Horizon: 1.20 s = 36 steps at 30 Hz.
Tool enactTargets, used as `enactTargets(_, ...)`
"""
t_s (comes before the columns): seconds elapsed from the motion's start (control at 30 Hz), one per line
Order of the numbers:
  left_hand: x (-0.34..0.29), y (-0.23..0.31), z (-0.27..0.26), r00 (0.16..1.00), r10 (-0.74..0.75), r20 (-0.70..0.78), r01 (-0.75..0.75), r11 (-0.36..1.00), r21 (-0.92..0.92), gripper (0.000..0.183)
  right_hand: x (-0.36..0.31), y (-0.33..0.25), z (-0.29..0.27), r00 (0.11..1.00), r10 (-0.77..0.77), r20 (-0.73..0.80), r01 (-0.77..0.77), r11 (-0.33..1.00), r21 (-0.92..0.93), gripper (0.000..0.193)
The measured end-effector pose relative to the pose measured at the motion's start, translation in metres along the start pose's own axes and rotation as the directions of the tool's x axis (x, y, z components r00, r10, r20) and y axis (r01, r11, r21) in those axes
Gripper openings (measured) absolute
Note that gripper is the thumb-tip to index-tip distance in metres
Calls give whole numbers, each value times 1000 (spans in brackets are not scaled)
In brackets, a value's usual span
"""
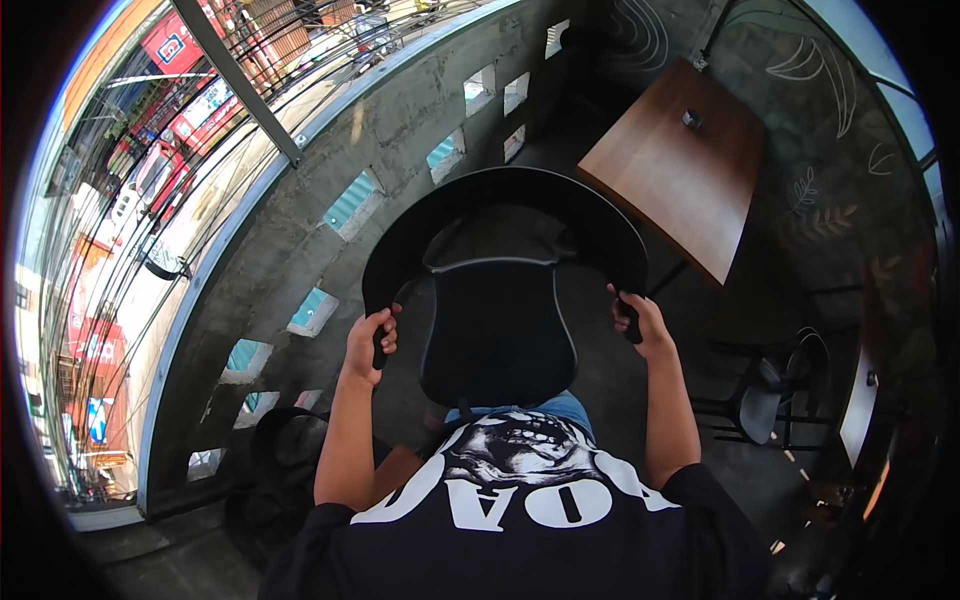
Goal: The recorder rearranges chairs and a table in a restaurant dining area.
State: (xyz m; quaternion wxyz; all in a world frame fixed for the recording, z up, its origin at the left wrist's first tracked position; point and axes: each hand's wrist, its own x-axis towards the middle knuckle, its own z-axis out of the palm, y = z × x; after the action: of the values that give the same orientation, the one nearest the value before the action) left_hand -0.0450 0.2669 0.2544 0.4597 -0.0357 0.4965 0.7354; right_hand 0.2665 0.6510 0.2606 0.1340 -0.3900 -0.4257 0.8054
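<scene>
Gripping 1 black curved-back armchair by both arm ends, dead ahead, with fingers of left hand and right hand. Flanked by 1 perforated concrete wall left, 1 wooden surface front right, at least 1 black chair right.

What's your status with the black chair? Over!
Left hand, right hand: each gripping one curved end. Black chair: straight ahead. Wooden table: ahead right, close by; contact unclear. Over.

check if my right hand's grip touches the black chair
Touching: the head view shows the right hand's grip closed around one end of the curved rim of the black chair.
</scene>
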Motion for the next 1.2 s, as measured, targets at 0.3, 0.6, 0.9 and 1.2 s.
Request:
enactTargets(0.3,-50,-24,90,997,6,82,-17,991,131,32,-93,19,-83,993,-64,-96,69,996,51,14)
enactTargets(0.6,-34,-93,191,947,-178,268,80,936,342,38,-236,71,-181,938,-88,-336,177,954,241,12)
enactTargets(0.9,-9,-171,306,787,-429,443,135,820,556,43,-368,143,-228,780,-65,-622,395,822,410,14)
enactTargets(1.2,-20,-230,397,585,-573,574,26,720,693,42,-448,195,-229,587,-69,-807,606,698,381,17)
